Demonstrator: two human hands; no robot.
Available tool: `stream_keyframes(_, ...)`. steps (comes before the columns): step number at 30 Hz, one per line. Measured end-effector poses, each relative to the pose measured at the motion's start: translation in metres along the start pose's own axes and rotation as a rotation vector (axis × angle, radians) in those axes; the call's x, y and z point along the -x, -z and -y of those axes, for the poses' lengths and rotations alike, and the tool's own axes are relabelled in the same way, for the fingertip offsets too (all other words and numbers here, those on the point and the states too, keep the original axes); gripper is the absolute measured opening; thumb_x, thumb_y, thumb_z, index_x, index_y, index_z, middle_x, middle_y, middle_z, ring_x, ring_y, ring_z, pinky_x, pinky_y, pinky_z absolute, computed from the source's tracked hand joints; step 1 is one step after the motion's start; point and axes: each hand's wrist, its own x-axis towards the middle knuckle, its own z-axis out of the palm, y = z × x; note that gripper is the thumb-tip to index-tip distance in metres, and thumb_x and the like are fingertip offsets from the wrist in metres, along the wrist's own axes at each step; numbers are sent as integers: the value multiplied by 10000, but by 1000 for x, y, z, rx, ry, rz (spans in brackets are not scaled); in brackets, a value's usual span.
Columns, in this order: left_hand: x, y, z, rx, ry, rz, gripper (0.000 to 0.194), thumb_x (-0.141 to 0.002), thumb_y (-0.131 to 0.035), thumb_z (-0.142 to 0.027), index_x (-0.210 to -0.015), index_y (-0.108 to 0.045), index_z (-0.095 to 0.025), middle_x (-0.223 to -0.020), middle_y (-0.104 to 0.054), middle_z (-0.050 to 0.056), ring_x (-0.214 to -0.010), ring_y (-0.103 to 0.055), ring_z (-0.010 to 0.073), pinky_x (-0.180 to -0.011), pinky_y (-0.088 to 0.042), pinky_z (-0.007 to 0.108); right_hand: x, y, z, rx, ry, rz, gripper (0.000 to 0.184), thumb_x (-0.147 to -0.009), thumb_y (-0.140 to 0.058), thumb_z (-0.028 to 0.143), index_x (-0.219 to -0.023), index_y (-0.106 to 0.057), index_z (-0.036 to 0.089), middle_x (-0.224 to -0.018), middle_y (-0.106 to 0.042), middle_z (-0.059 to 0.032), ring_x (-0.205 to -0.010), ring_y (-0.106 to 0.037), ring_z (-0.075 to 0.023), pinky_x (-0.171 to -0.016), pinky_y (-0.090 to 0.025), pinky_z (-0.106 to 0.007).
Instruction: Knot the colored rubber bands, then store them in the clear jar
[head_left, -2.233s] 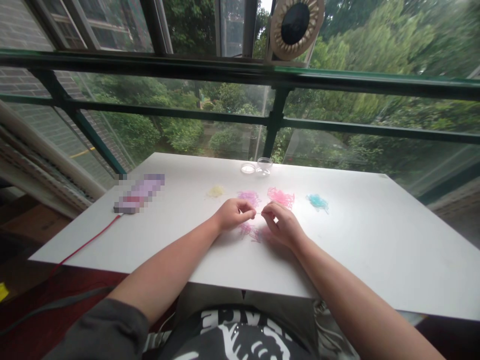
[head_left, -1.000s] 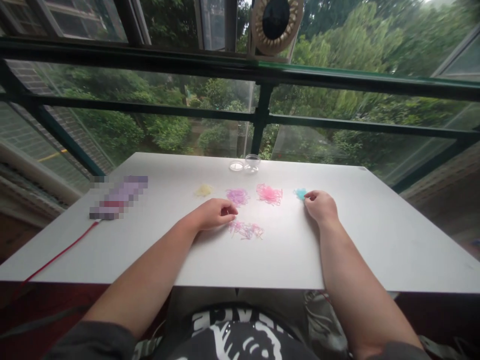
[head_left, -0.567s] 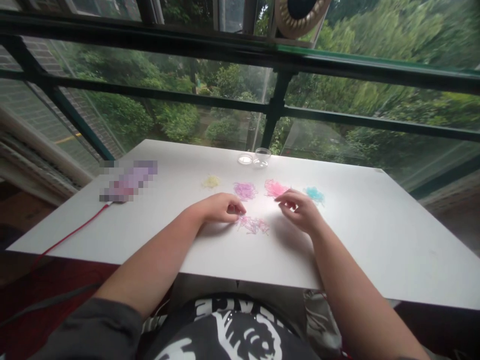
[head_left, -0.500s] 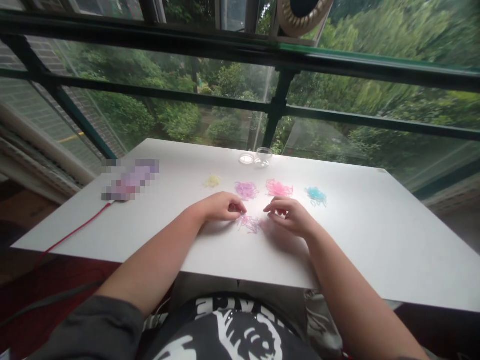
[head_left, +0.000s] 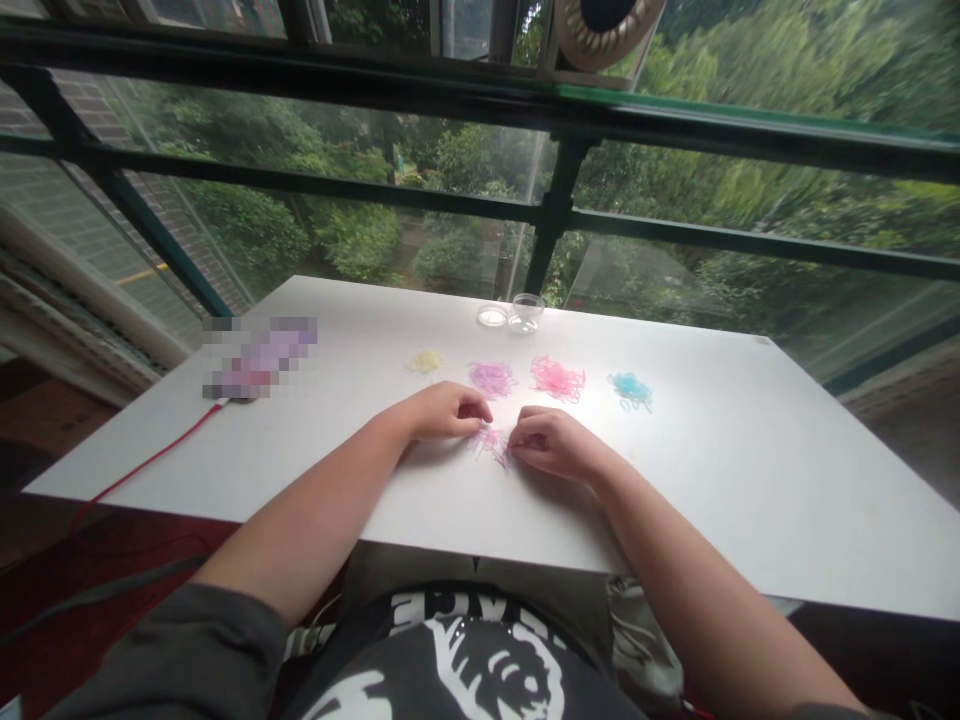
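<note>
Curled at the left edge of a loose pile of pink and purple rubber bands (head_left: 491, 446) is my left hand (head_left: 448, 410), its thumb and fingertips drawn together. My right hand (head_left: 551, 440) meets the right side of that pile, fingers bent in a pinch. Whatever lies between the fingertips of either hand is too small to make out. Behind the hands, small bands lie in separate heaps: a pale yellow heap (head_left: 425, 361), a purple heap (head_left: 492, 380), a pink heap (head_left: 557, 379) and a teal heap (head_left: 631, 388).
At the back of the white table (head_left: 750, 480) stand a clear round container (head_left: 526, 316) and its lid (head_left: 492, 316). A blurred-out purple object (head_left: 266, 358) with a red cable (head_left: 150, 463) lies to the left. Green railing (head_left: 480, 205) runs beyond the table.
My right hand has moved left and slightly down to the mixed pile, and its fingers have curled in. The left hand has stayed nearly still.
</note>
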Motion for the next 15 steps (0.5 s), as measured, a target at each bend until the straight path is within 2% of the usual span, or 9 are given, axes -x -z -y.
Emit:
stream_keyframes(8, -1, -1, 1, -34, -20, -12, 239, -715, -554, -256, -898, -688, -183, -746, -662, 14, -653, -559, 123, -614, -405, 208, 0, 0, 0, -64, -42, -26, 101, -679, -556, 89, -702, -618, 165, -676, -502, 9, -561, -453, -82, -523, -355, -203)
stream_keyframes(15, -3, -9, -10, 23, -87, -79, 207, -729, -550, -237, -870, -686, -169, -747, -662, 10, -612, -527, 94, -604, -405, 195, -1, -1, 2, -134, -53, -64, 89, -684, -540, 93, -702, -583, 169, -702, -492, 6, -560, -400, -81, -512, -329, -209)
